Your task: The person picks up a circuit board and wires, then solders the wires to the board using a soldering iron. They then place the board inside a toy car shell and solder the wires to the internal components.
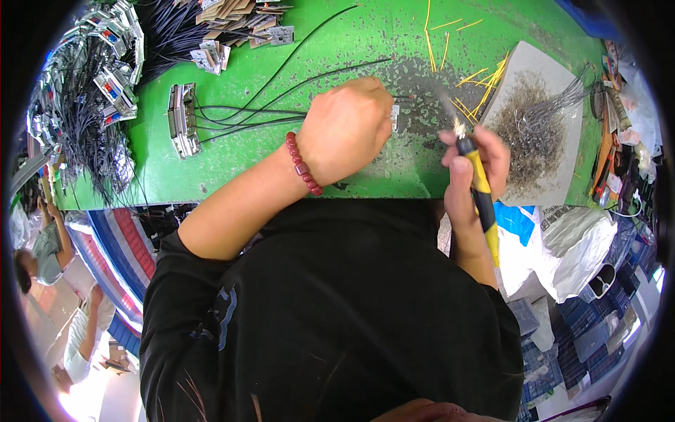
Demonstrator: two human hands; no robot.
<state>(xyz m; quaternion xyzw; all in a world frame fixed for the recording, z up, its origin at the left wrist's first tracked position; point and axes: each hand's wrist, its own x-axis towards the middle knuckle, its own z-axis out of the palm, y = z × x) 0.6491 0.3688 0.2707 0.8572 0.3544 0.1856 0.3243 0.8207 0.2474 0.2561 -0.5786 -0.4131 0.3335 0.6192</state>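
Note:
My left hand [351, 126], with a red bead bracelet above the wrist, is closed over the black wires [260, 116] on the green worktable. These wires run from a silver metal-cased part [183, 121] on the left to under my fingers. A small pale plate [396, 118] shows just past my fingertips; how my fingers meet it is hidden. In my right hand [485, 165] is a yellow-and-black soldering iron [481, 184], gripped like a pen. Its tip points up and away from me, right of the left hand, and looks blurred or smoky.
Thin yellow sticks [485, 88] lie beside a grey board [566, 84] covered in dark debris and tangled wire [552, 112]. Wired metal parts [112, 91] pile up at the left, with cardboard pieces [239, 21] behind. Plastic bags [573, 246] sit at lower right. Other people [49, 246] are at far left.

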